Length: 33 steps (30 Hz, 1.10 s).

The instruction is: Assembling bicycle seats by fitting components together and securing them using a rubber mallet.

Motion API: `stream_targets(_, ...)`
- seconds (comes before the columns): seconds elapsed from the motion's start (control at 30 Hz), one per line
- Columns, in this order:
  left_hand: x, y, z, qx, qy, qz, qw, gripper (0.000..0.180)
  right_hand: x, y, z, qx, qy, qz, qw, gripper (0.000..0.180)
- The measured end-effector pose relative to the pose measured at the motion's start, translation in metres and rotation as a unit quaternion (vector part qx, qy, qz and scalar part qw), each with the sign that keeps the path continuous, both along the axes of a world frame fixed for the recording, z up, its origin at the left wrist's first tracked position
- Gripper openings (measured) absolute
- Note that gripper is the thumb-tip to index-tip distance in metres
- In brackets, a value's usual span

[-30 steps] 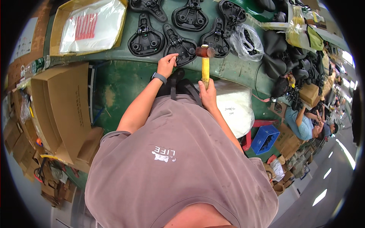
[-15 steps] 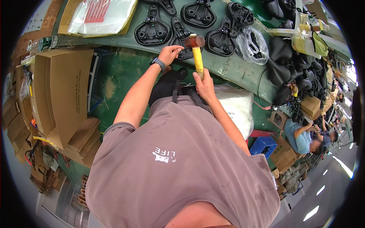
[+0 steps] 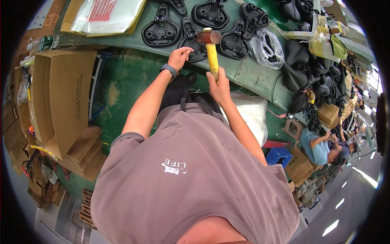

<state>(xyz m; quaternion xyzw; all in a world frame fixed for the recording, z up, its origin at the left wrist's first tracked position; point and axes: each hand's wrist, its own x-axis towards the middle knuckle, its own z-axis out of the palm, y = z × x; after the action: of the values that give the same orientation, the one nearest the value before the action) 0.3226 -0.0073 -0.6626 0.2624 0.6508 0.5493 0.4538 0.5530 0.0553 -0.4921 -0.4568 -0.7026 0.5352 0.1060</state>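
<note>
My right hand (image 3: 219, 86) grips the yellow-wrapped handle of a mallet (image 3: 212, 57). Its reddish-brown head hangs over the right side of a black bicycle saddle base (image 3: 190, 32) near the bench's front edge and partly hides it. At the near left of that base is my left hand (image 3: 178, 59), thumb and fingers pinched together; whatever they hold, if anything, is too small to make out. More black saddle bases lie around it: one to the left (image 3: 161, 30), one behind (image 3: 210, 15) and one to the right (image 3: 234, 42).
A green workbench (image 3: 122, 41) carries a plastic-wrapped stack (image 3: 107, 16) at the left and a clear bag with black parts (image 3: 267, 49) at the right. Black saddles (image 3: 296, 65) are piled further right. A tall carton (image 3: 71, 93) stands at left; people (image 3: 315, 144) work at far right.
The whole view has shifted slightly. The mallet remains over the saddle base in my right hand, and my left hand stays pinched beside it.
</note>
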Motion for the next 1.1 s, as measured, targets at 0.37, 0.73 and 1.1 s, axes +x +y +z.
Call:
stream_targets(0.37, -0.02, 0.001, -0.003, -0.002, -0.045, -0.035, 0.998, 0.027, 0.009, -0.018, -0.008, 0.024, -0.025, 0.017, 0.999, 0.041)
stream_targets(0.73, -0.031, -0.063, 0.057, 0.014, -0.345, 0.184, 0.92, 0.061, 0.001, -0.028, -0.053, 0.079, -0.106, 0.068, 0.989, 0.04)
stream_targets(1.1, -0.08, -0.031, 0.06, -0.055, -0.097, 0.174, 0.978, 0.025, 0.014, -0.051, -0.091, 0.095, -0.194, 0.15, 0.965, 0.041)
